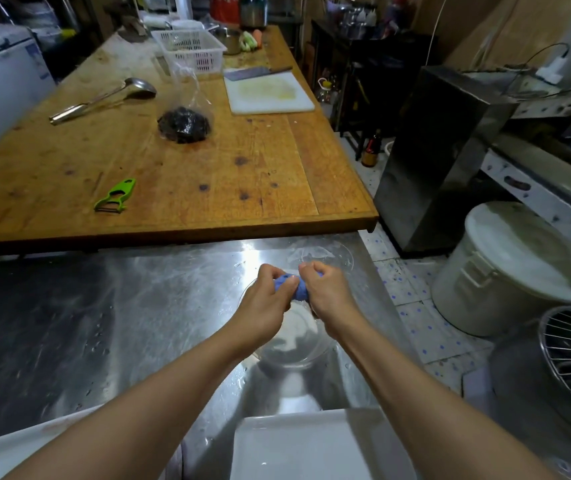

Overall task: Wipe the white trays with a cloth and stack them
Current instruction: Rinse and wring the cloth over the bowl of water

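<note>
Over a clear glass bowl [291, 341], both arms reach forward, left hand [263, 299] and right hand [325, 289] gripping a bunched blue cloth [296, 289] between curled fingers.

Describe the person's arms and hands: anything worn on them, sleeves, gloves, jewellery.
Both forearms are bare as far up as the view shows; no sleeves appear. The left hand and right hand wear no gloves. No watch, bracelet or ring is visible on either wrist or the fingers that show.

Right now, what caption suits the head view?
Both hands wring a blue cloth over a glass bowl, white trays waiting nearby.
</note>
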Action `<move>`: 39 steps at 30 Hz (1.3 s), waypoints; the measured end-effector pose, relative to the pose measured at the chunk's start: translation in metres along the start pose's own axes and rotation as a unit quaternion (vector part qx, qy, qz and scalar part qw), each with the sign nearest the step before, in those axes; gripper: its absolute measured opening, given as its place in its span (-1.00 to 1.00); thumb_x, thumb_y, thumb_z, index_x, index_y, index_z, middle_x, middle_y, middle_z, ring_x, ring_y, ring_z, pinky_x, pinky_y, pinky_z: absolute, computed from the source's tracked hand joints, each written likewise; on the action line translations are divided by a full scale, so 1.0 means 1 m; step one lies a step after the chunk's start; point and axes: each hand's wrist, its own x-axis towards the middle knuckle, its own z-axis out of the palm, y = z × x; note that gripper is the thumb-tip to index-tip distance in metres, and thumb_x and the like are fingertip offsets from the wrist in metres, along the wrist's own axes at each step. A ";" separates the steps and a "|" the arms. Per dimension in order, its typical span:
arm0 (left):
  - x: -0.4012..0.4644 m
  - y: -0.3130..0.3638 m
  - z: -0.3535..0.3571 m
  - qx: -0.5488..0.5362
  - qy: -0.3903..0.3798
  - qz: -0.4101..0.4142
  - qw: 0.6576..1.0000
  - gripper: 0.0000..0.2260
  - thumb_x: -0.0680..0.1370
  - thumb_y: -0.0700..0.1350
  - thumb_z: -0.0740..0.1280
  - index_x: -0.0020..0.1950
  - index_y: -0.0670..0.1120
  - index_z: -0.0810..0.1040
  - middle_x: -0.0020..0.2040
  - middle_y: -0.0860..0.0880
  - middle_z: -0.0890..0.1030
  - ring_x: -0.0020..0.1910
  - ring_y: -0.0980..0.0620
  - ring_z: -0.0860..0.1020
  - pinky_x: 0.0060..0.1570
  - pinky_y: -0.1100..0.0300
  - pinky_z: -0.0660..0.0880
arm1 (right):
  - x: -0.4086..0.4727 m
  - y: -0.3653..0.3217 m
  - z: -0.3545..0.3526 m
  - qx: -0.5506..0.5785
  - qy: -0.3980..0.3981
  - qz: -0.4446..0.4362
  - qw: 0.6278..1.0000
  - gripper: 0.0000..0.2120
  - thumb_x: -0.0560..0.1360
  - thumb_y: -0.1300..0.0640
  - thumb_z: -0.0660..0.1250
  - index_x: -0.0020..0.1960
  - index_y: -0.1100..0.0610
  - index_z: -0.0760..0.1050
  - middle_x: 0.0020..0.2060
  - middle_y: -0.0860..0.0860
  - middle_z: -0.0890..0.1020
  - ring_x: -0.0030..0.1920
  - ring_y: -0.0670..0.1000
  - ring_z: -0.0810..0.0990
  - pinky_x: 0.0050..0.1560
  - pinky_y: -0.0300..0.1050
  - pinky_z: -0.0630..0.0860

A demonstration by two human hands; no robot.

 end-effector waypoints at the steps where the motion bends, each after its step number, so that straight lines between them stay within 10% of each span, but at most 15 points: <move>1: 0.002 0.002 0.001 -0.026 -0.004 -0.018 0.999 -0.81 0.62 -0.03 0.13 -0.09 -0.10 0.40 -0.38 0.03 0.40 -0.40 0.05 0.30 -0.42 0.21 0.23 | 0.001 0.000 0.000 -0.024 0.015 -0.032 0.999 -0.66 0.56 0.12 0.19 -0.39 0.10 0.28 -0.43 0.04 0.34 -0.39 -0.02 0.29 -0.35 -0.14 0.24; 8: 0.012 0.010 0.001 -0.123 -0.027 -0.184 0.975 -0.57 0.65 -0.01 0.10 -0.41 -0.11 0.34 -0.53 -0.01 0.18 -0.59 0.09 0.12 -0.54 0.30 0.07 | 0.000 0.009 0.003 -0.126 0.032 -0.171 0.977 -0.67 0.57 0.19 0.17 -0.37 0.15 0.30 -0.47 -0.02 0.33 -0.43 -0.07 0.28 -0.43 -0.30 0.24; 15: 0.020 0.008 -0.001 -0.251 -0.110 -0.369 0.888 -0.64 0.58 -0.11 0.10 -0.43 -0.12 0.31 -0.62 0.04 0.14 -0.68 0.11 0.09 -0.62 0.44 0.02 | 0.006 0.015 0.005 -0.211 0.056 -0.308 0.926 -0.69 0.55 0.29 0.20 -0.37 0.19 0.31 -0.49 0.11 0.31 -0.46 0.24 0.35 -0.39 0.07 0.28; 30: 0.027 -0.017 0.000 -0.361 -0.134 -0.433 0.815 -0.49 0.61 -0.10 -0.01 -0.56 -0.10 0.27 -0.64 0.03 0.15 -0.72 0.12 0.11 -0.68 0.45 0.04 | 0.023 0.036 0.011 -0.331 0.007 -0.387 0.861 -0.73 0.53 0.16 0.20 -0.26 0.31 0.47 -0.54 0.21 0.48 -0.55 0.23 0.42 -0.48 -0.07 0.27; 35: 0.025 -0.009 -0.006 -0.304 -0.118 -0.367 0.871 -0.69 0.66 -0.01 0.06 -0.16 -0.13 0.42 -0.51 -0.04 0.47 -0.66 0.18 0.29 -0.68 0.40 0.15 | 0.024 0.035 0.007 -0.300 -0.028 -0.251 0.920 -0.67 0.62 0.08 0.11 -0.19 0.27 0.42 -0.36 0.18 0.51 -0.32 0.20 0.46 -0.29 0.03 0.33; 39: 0.021 -0.003 -0.008 -0.107 -0.050 -0.216 0.969 -0.85 0.64 -0.16 0.14 -0.14 -0.11 0.36 -0.34 -0.10 0.48 -0.48 0.09 0.33 -0.54 0.31 0.27 | 0.019 0.025 -0.003 -0.056 -0.138 0.028 0.988 -0.64 0.62 0.03 0.07 -0.13 0.24 0.49 -0.41 0.06 0.46 -0.41 0.01 0.38 -0.38 -0.14 0.32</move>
